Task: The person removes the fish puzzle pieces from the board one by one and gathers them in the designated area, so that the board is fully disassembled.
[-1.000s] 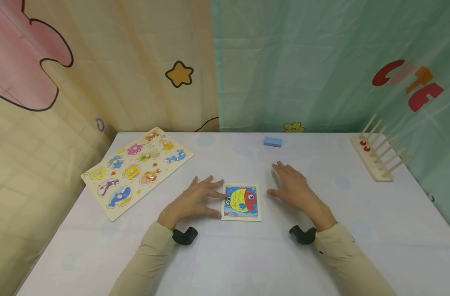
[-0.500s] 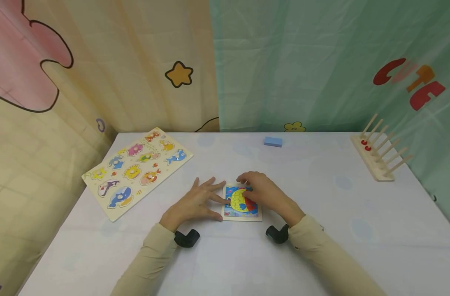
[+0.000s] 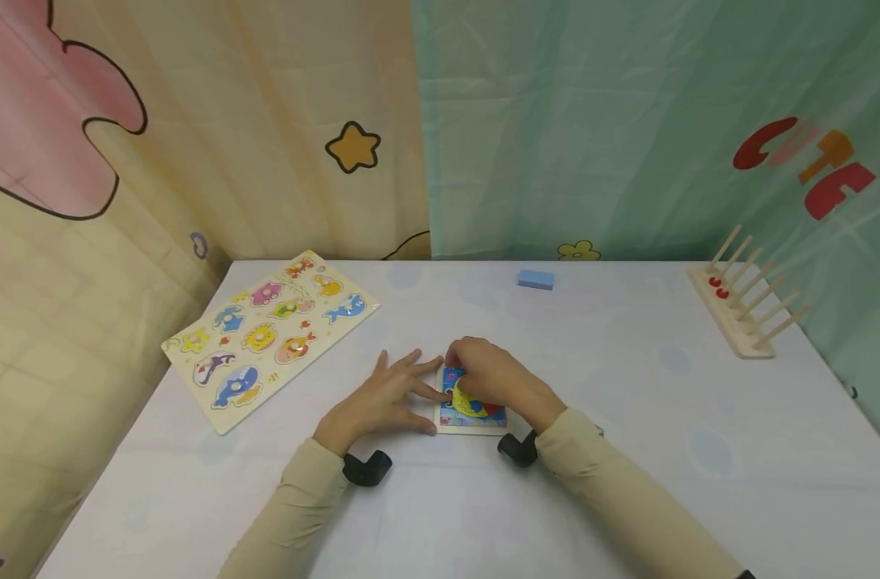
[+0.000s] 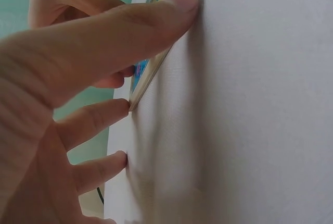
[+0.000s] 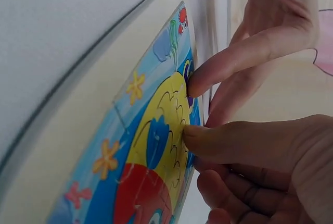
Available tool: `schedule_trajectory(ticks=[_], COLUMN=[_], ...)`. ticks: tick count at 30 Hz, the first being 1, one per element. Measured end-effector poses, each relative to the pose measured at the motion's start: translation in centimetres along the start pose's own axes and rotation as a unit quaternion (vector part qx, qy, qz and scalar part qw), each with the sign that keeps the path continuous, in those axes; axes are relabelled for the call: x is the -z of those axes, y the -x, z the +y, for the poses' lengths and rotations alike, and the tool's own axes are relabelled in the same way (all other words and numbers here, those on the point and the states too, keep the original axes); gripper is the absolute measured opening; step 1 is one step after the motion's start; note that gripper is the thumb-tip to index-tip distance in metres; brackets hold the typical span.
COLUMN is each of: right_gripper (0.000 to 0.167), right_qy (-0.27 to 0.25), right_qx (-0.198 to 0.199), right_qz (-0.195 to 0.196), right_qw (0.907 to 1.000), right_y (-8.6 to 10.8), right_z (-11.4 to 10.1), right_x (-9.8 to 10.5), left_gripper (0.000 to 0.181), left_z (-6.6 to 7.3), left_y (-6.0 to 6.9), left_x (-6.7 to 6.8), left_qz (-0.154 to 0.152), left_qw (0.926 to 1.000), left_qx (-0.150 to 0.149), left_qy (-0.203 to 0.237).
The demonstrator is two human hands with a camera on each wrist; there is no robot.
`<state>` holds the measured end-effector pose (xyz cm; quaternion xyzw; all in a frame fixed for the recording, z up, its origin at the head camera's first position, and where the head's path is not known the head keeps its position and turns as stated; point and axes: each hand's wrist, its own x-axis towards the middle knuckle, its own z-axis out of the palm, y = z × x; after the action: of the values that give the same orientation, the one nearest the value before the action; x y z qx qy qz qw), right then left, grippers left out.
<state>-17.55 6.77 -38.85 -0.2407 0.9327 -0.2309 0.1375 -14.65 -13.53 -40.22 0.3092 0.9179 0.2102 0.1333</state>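
One square fish jigsaw [image 3: 470, 406] lies below centre; the left hand [image 3: 382, 400], spread, touches its edge; the right hand [image 3: 499, 376], curled, touches its face, pinch unclear; a wooden rack [image 3: 751, 346], right, bears two red beads [image 3: 722, 293].

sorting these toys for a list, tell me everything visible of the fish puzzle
The fish puzzle is square with a pale, wooden-looking border; thin seams divide its picture: a yellow fish with red head and blue fin, starfish and a crab on blue. It lies flat on the white tablecloth. The left hand touches its left side; the right hand covers its upper right, thumb apparently on the fish's body.
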Motion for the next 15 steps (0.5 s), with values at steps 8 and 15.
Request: schedule_trajectory(ticks=[8,15], right_gripper=[0.027,0.031], right_qy=[0.078,0.120], right_qx=[0.008,0.005], right_qz=[-0.021,-0.035], right_qw=[0.9967,0.9922], right_y=[-0.1,-0.1], right_z=[-1.2,-1.9], right_x=[0.6,1.0], left_gripper=[0.048,0.041], left_z=[0.0,0.3], left_y=[0.2,0.3], left_x=[-0.1,0.0], left_qz=[-0.007,-0.023], left_qw=[0.9995,0.9996], left_qx=[-0.009,0.001], left_qy=[0.028,0.016])
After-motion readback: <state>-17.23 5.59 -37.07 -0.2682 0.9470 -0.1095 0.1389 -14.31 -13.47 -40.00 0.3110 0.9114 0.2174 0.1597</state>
